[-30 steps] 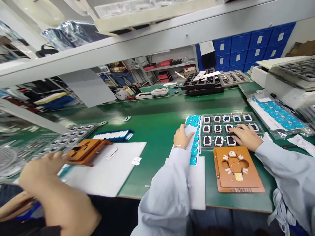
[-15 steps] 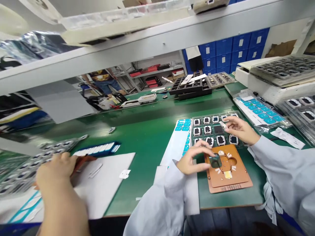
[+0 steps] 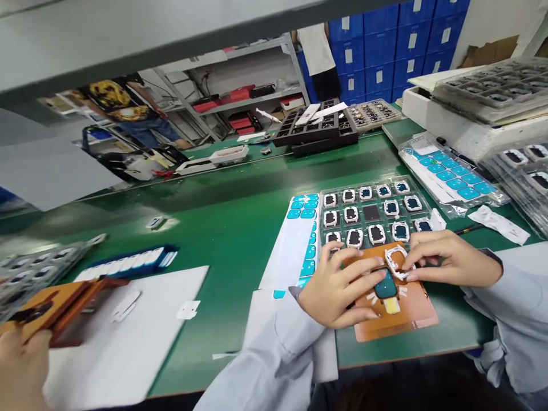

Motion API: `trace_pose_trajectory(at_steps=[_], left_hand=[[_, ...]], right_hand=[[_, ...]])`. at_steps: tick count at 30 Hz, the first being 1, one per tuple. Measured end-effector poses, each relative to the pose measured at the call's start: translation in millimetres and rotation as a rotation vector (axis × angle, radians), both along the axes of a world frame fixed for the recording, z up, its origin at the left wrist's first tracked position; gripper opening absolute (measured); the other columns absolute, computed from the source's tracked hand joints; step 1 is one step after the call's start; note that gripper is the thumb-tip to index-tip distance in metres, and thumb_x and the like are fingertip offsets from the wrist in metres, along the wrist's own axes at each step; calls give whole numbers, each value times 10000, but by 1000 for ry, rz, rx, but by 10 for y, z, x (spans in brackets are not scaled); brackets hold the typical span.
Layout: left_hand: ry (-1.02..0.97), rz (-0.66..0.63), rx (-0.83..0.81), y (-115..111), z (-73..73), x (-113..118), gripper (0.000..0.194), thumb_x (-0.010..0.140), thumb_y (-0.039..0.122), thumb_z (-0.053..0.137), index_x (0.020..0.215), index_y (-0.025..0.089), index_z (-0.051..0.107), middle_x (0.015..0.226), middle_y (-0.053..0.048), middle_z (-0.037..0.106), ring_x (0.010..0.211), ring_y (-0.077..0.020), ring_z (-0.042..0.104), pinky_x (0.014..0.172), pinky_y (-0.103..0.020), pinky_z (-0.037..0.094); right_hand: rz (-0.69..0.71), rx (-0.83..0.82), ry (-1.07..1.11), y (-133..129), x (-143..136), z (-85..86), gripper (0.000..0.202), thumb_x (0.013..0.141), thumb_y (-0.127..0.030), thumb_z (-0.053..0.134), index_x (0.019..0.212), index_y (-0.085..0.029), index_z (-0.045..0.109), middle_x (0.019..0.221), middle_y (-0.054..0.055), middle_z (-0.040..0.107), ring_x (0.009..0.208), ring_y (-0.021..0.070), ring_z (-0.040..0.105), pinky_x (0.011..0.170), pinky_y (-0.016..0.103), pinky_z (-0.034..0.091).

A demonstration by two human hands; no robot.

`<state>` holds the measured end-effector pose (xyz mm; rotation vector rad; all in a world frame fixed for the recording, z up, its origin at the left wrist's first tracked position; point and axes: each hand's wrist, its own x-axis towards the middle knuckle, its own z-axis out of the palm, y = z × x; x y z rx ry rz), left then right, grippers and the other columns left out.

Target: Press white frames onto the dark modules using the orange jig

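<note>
An orange-brown fixture plate (image 3: 415, 314) lies on the green bench before me, with a dark rounded-square glass panel (image 3: 386, 285) in its middle. My left hand (image 3: 336, 288) rests over the plate's left side, its fingers spread and the fingertips at the panel. Between the thumb and fingers of my right hand (image 3: 447, 260) is a white watch-case frame (image 3: 389, 261), tilted above the plate's upper right. Behind the plate stands a clear tray (image 3: 371, 213) with rows of similar white frames with dark centres. Several white tabs and a yellow patch (image 3: 391, 306) surround the panel.
To the left, a co-worker's hand (image 3: 25, 359) holds another orange-brown fixture (image 3: 68, 308) over a white foam sheet (image 3: 171, 337). Blue sticker sheets (image 3: 282, 251) lie beside my tray. Stacked trays (image 3: 492, 85) rise at right; black trays (image 3: 317, 134) sit at the back.
The dark panel went from my left fingers into the fixture, and that hand spread out over it. My right hand came from the tray to the fixture with the white frame. The co-worker's fixture was lifted.
</note>
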<state>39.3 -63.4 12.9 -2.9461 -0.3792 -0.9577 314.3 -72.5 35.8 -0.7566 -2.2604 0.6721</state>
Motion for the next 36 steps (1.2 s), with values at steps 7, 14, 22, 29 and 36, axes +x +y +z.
trace_pose_trajectory(at_steps=[7, 14, 22, 29, 36], left_hand=[[-3, -86, -159, -50, 94, 31, 488, 956, 587, 404, 1079, 195, 668, 1085, -56, 733, 1035, -261, 523, 927, -452, 311], [-136, 55, -227, -82, 99, 41, 414, 804, 563, 689, 1001, 199, 678, 982, -54, 742, 983, -259, 555, 876, -446, 416], [-220, 258, -226, -121, 113, 81, 547, 694, 575, 788, 1064, 188, 677, 996, -95, 720, 984, -272, 537, 850, -452, 472], [-151, 276, -259, -148, 104, 92, 498, 716, 523, 781, 1073, 189, 684, 999, -84, 724, 997, -272, 525, 861, -446, 425], [-117, 256, -294, -125, 73, 83, 479, 710, 537, 797, 1038, 205, 692, 1028, -82, 716, 1032, -282, 504, 884, -462, 403]], right_hand=[[-52, 115, -54, 27, 66, -11, 199, 880, -372, 701, 1010, -222, 709, 1156, 99, 696, 1009, 230, 674, 885, 372, 541], [-62, 413, -20, -57, -39, -92, 232, 867, -337, 729, 1057, -209, 687, 1080, 120, 736, 741, 190, 649, 655, 347, 537], [-79, 481, 26, -162, -276, -143, 226, 868, -360, 722, 964, -162, 673, 1026, 124, 746, 674, 168, 555, 587, 322, 510], [-60, 440, 23, -154, -271, -137, 205, 848, -328, 736, 971, -174, 679, 1042, 114, 744, 689, 181, 525, 590, 337, 494], [-55, 408, -35, -170, -273, -124, 172, 852, -333, 729, 884, -176, 668, 1027, 101, 746, 735, 196, 517, 619, 352, 459]])
